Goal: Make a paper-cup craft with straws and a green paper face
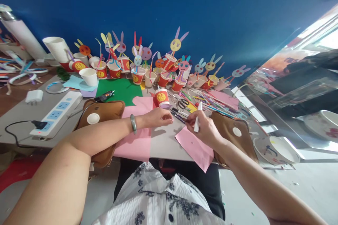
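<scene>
My left hand (160,117) is over the table with its fingers curled together. Anything between those fingertips is too small to make out. My right hand (204,128) is closed around a slim white pen-like tube (196,123), held nearly upright. Beneath it lies a pink paper piece (194,146); a larger pink sheet (136,142) is under my left forearm. A red and white paper cup (162,97) stands just beyond my left hand. Black-handled scissors (182,104) and dark pens (177,115) lie between the cup and my right hand.
Paper cups with paper rabbit figures (137,59) line the blue wall. A green sheet (120,89), a power strip (56,114) and brown pouches (101,112) (235,130) flank my arms. Coloured pipe cleaners (211,102) lie at right, near a white bowl (274,149).
</scene>
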The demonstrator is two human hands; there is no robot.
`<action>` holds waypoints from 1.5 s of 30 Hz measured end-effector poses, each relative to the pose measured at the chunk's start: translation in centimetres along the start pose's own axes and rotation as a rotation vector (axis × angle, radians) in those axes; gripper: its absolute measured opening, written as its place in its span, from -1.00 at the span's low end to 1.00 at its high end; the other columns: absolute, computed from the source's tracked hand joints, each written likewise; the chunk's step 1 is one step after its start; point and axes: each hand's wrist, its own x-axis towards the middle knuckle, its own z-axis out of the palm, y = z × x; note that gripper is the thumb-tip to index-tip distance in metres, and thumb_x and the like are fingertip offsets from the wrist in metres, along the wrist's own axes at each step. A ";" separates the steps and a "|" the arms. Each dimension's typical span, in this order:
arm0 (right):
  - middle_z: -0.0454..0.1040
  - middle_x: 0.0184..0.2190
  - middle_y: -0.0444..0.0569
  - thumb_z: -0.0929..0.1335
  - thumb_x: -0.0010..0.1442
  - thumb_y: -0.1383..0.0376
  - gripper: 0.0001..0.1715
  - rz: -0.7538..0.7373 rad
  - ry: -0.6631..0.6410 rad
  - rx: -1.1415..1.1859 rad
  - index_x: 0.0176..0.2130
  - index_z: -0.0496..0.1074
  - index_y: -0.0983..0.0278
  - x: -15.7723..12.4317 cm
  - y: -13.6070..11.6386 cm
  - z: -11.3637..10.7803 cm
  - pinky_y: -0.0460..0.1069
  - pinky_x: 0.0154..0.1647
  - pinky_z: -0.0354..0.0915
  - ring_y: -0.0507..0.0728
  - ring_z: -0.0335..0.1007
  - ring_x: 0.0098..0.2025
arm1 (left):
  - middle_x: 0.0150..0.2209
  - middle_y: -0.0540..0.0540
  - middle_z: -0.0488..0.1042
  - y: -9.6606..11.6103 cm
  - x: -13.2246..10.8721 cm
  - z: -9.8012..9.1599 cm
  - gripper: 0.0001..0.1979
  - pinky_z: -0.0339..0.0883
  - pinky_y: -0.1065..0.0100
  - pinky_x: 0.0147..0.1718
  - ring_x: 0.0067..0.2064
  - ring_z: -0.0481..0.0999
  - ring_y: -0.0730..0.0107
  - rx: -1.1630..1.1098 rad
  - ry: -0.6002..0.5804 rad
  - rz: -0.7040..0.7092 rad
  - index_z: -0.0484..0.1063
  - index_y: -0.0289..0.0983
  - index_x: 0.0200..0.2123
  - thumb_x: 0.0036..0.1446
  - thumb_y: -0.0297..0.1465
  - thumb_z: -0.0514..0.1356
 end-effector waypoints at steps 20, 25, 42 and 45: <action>0.34 -0.62 -0.19 0.24 0.36 0.03 -0.61 0.283 0.391 0.746 -0.13 0.49 0.21 1.3 -2.7 1.6 -0.07 -0.59 0.09 0.00 0.13 -0.63 | -0.24 -0.17 0.62 -0.2 0.9 -0.6 -0.56 0.39 0.39 -0.27 -0.30 0.61 0.45 -0.834 0.028 -0.176 0.44 -0.36 -0.18 0.02 -0.20 0.46; 0.22 -0.70 -0.28 0.32 0.20 0.15 -0.86 0.424 0.352 0.944 -0.29 0.33 0.16 1.9 -3.1 1.7 -0.11 -0.64 -0.06 -0.02 0.07 -0.68 | -0.23 -0.17 0.63 -0.5 1.0 -0.6 -0.51 0.37 0.40 -0.26 -0.29 0.62 0.45 -0.883 0.047 -0.187 0.42 -0.35 -0.18 -0.04 -0.17 0.49; 0.24 -0.70 -0.28 0.38 0.18 0.00 -0.64 0.514 0.258 1.045 -0.34 0.18 0.14 2.7 -3.5 2.7 -0.10 -0.68 -0.08 -0.01 0.08 -0.67 | -0.26 -0.16 0.63 -0.4 1.0 -0.6 -0.45 0.39 0.34 -0.23 -0.31 0.61 0.43 -0.902 0.024 -0.145 0.43 -0.36 -0.18 -0.08 -0.10 0.49; 0.26 -0.69 -0.28 0.39 0.18 -0.03 -0.61 0.511 0.214 1.102 -0.32 0.18 0.14 2.8 -3.4 3.3 -0.09 -0.68 -0.11 -0.02 0.03 -0.69 | -0.28 -0.16 0.63 -0.3 1.0 -0.5 -0.43 0.40 0.34 -0.22 -0.31 0.62 0.42 -0.897 0.009 -0.143 0.46 -0.37 -0.18 -0.08 -0.06 0.48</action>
